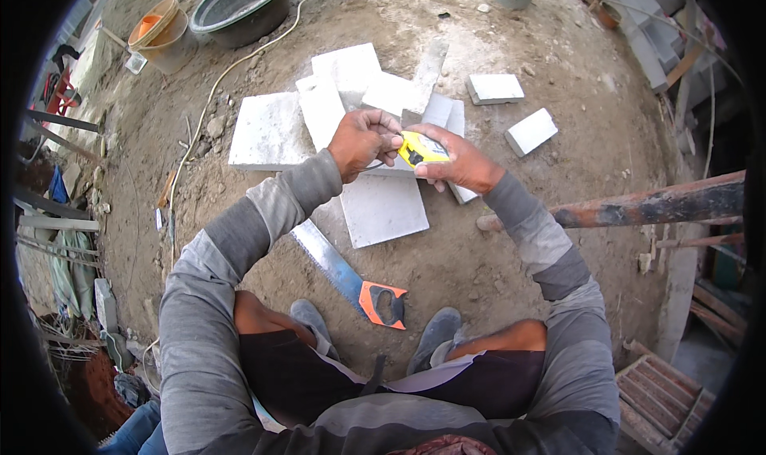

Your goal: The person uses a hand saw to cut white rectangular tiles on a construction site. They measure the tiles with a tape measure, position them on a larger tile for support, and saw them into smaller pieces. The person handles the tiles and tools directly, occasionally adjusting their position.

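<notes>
My right hand point(464, 161) is wrapped round a yellow tape measure point(423, 148), held over a pile of white concrete blocks point(275, 128). Close to the tape measure's left end, my left hand point(363, 142) is closed in a pinch; what its fingertips hold is too small to make out. A thin dark strip shows just below those fingers. Beneath my hands, one flat white block point(384, 209) lies at the near side of the pile. Between that block and my feet, a hand saw point(339, 273) with an orange and black handle rests on the dirt.
Two small cut block pieces point(495, 89) point(532, 132) lie right of the pile. A black tub point(243, 12) and a tan bucket point(163, 36) stand at the far left, near a pale hose point(211, 108). A rusty pole point(646, 207) juts in from the right.
</notes>
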